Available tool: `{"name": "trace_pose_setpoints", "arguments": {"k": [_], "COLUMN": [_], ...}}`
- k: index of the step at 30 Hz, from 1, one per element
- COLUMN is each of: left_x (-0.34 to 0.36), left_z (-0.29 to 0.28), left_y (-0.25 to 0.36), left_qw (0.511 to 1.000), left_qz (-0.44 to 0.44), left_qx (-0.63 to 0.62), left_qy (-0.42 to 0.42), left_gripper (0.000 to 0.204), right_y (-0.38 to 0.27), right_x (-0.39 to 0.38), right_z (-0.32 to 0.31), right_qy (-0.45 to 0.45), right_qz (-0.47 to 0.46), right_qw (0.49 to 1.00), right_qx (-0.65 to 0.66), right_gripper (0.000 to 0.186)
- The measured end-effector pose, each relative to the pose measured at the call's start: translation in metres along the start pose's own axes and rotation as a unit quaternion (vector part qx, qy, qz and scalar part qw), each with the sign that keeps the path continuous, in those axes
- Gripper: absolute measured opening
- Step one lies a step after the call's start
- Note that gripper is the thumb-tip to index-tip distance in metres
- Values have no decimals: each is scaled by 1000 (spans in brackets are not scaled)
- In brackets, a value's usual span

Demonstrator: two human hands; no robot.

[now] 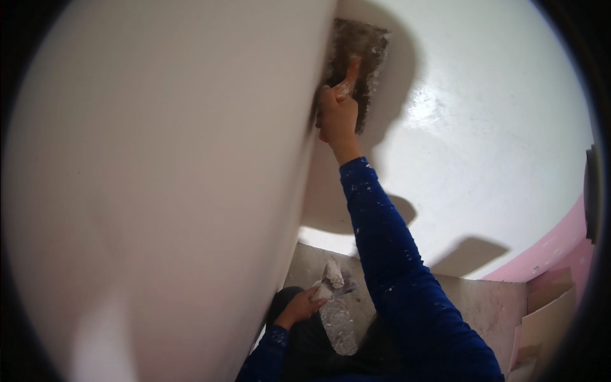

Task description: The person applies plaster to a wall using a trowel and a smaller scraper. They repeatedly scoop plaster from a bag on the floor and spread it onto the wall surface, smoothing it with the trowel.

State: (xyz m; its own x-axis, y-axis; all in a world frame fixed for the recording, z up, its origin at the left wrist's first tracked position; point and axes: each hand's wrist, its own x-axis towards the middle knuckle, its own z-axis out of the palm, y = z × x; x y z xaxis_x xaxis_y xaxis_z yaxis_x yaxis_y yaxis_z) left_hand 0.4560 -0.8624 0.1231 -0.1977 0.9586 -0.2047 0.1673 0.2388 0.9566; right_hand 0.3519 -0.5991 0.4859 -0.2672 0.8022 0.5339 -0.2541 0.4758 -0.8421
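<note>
Right hand (338, 118) up high, arm stretched out, fingers closed around the orange-brown handle (352, 67) of a broad, dark trowel (361, 41)! The blade, rectangular and crusted with pale smears, lies along the white wall (484, 127), its left side tight by the corner where that wall meets the left wall (159, 159); whether the whole face touches, I can't tell.

Down low, the left hand (300, 310) has its fingers narrowed on a white-coated tool (323, 291), its exact kind hard to make out, with a thick white lump (334, 272) at its far end. Just below that sits a pale, rough-surfaced patch (340, 325), between the person's dark trouser legs (304, 344).

Blue sleeves (401, 267) on both arms, the right one flecked with white! Shadows (471, 254) fall across the white wall, one beside the trowel, another at its lower edge. Below runs the grey, stained floor (487, 296). Over by the floor's right edge, brown sheets (548, 309) lean near a pink wall section (541, 258), and a dark object (592, 191) hangs above it, too blurred to identify.
</note>
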Motion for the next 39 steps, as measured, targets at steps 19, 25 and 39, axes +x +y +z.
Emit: {"name": "trace_pose_setpoints", "arguments": {"k": [19,25,39], "left_x": [16,22,29], "left_z": [-7,-8,-7], "left_y": [32,19,30], "left_qw": [998,995,999], "left_qz": [-63,-76,-18], "left_qx": [-13,-59,-31], "left_qy": [-3,-24,-8], "left_gripper": [42,40,45], "right_y": [-32,-47,-41], "right_x": [53,38,55], "right_z": [-322,-414,-180], "right_qy": [96,102,-21], "right_qz": [18,-28,63], "right_qw": [993,993,998], "right_qx": [67,42,8], "right_gripper": [25,31,32]}}
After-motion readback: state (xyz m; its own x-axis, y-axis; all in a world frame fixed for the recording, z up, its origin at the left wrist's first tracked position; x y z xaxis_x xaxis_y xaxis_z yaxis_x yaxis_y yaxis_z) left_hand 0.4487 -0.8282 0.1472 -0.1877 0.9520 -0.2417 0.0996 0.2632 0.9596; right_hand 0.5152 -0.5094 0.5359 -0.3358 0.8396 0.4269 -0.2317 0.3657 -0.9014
